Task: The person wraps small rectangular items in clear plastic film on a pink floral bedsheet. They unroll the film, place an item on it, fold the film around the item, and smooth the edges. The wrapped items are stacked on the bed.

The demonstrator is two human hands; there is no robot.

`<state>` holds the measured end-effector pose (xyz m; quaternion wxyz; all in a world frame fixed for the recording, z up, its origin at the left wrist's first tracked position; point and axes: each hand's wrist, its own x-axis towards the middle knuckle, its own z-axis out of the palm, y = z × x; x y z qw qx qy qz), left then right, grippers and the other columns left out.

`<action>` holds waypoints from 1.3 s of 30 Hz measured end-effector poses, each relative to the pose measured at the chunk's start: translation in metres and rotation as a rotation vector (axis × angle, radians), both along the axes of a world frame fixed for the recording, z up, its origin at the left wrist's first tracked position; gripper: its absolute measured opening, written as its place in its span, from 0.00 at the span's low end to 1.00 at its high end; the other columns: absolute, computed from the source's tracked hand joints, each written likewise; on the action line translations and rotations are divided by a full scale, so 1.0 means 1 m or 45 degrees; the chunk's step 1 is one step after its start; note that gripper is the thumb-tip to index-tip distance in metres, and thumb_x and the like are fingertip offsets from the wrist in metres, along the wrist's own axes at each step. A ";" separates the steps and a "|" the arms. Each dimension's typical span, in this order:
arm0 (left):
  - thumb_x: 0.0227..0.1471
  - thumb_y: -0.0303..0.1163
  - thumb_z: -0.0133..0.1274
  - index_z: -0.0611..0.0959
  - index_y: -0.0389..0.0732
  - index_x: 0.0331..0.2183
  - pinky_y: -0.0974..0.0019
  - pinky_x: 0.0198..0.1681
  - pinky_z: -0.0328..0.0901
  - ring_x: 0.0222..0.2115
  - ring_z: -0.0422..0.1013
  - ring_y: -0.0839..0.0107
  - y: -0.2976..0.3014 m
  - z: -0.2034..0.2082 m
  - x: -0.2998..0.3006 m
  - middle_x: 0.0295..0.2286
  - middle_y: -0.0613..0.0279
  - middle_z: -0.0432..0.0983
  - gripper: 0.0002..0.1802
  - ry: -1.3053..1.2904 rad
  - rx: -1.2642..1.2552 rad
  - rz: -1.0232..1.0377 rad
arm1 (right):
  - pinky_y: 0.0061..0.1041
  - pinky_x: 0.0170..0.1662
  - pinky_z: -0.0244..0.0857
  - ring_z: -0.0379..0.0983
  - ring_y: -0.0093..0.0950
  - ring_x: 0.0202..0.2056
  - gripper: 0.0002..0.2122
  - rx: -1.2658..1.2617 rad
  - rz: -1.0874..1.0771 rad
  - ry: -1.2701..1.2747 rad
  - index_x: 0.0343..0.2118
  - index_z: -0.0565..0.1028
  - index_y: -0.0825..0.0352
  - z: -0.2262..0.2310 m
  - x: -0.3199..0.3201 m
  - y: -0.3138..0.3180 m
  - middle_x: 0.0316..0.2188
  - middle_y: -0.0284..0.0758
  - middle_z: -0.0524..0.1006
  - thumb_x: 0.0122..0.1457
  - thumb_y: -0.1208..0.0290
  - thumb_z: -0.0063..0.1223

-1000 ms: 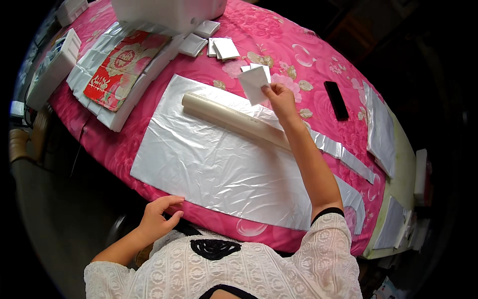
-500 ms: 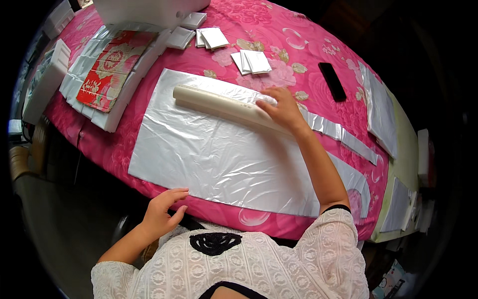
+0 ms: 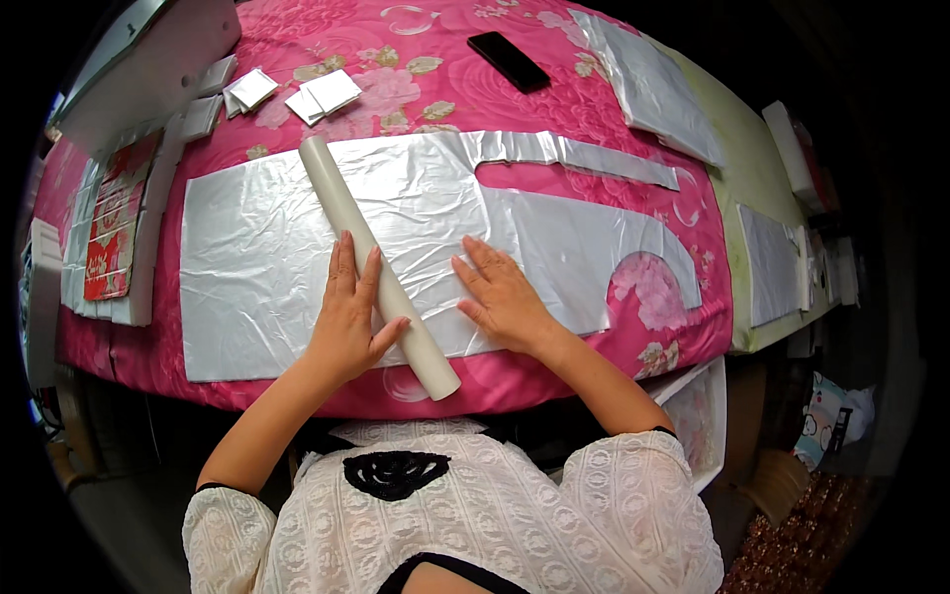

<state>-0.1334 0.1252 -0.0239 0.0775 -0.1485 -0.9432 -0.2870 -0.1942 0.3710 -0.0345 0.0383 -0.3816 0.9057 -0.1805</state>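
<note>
A large silver sheet with cut-out shapes lies flat on the pink flowered tablecloth. A long cream-coloured roll lies across it, running from the far left toward the near table edge. My left hand rests palm down on the sheet with its fingers against the roll's left side. To the right of the roll my right hand lies flat on the sheet, fingers spread. Neither hand grips anything.
Small white folded squares and a black phone lie at the far side. More silver sheets lie at the right. Red-and-white flat packs are stacked at the left. A white bin stands under the table's near right edge.
The roll has swung from lying sideways to pointing toward me. My right hand left it and lies flat on the sheet. My left hand came up from the table's edge to the roll.
</note>
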 end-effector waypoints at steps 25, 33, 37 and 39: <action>0.51 0.38 0.52 0.67 0.34 0.50 0.65 0.48 0.62 0.46 0.66 0.65 0.065 0.038 -0.020 0.47 0.53 0.67 0.28 -1.014 1.392 -0.128 | 0.22 0.39 0.66 0.72 0.24 0.33 0.15 -0.883 -0.288 -0.724 0.42 0.71 0.69 0.070 0.028 0.019 0.37 0.36 0.75 0.50 0.75 0.55; 0.49 0.31 0.52 0.78 0.35 0.30 0.73 0.27 0.67 0.22 0.72 0.75 -0.093 0.030 -0.024 0.26 0.59 0.77 0.09 -1.277 1.127 0.268 | 0.27 0.33 0.67 0.73 0.32 0.33 0.18 -0.253 -0.221 -0.046 0.31 0.73 0.69 0.095 0.096 -0.026 0.31 0.38 0.75 0.48 0.57 0.57; 0.49 0.30 0.50 0.77 0.34 0.30 0.72 0.27 0.67 0.23 0.72 0.73 -0.155 0.032 -0.022 0.25 0.56 0.77 0.09 -1.197 0.979 0.465 | 0.30 0.21 0.64 0.71 0.36 0.17 0.26 0.380 -0.526 -0.270 0.18 0.73 0.68 0.070 0.110 -0.018 0.12 0.36 0.72 0.43 0.42 0.55; 0.48 0.29 0.50 0.77 0.35 0.29 0.72 0.27 0.66 0.23 0.72 0.74 -0.170 0.034 -0.025 0.24 0.58 0.76 0.07 -1.205 0.851 0.484 | 0.32 0.24 0.66 0.73 0.38 0.20 0.23 0.134 -0.597 -0.505 0.20 0.75 0.69 0.053 0.113 -0.015 0.15 0.40 0.73 0.45 0.47 0.56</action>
